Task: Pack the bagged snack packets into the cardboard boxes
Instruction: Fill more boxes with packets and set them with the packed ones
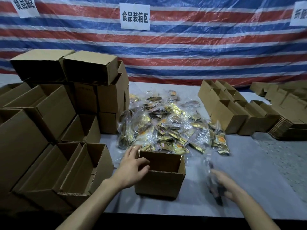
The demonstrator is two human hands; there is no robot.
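Note:
An open cardboard box (161, 183) stands in front of me on the grey table, and its inside looks empty. My left hand (131, 170) holds its left wall, thumb inside the rim and fingers along the outer edge. To the right of the box, my right hand (226, 185) grips a clear bag of dark snack packets (214, 188); both are motion-blurred. Behind the box lies a big heap of bagged snack packets (166, 125), gold, orange and dark, in clear plastic.
Stacked cardboard boxes (54, 113) fill the left side, some open toward me. Rows of open boxes (232, 110) and flat cartons (289, 127) stand at the right. A striped tarp with paper signs (134, 16) hangs behind. The table's front edge (182, 214) is near me.

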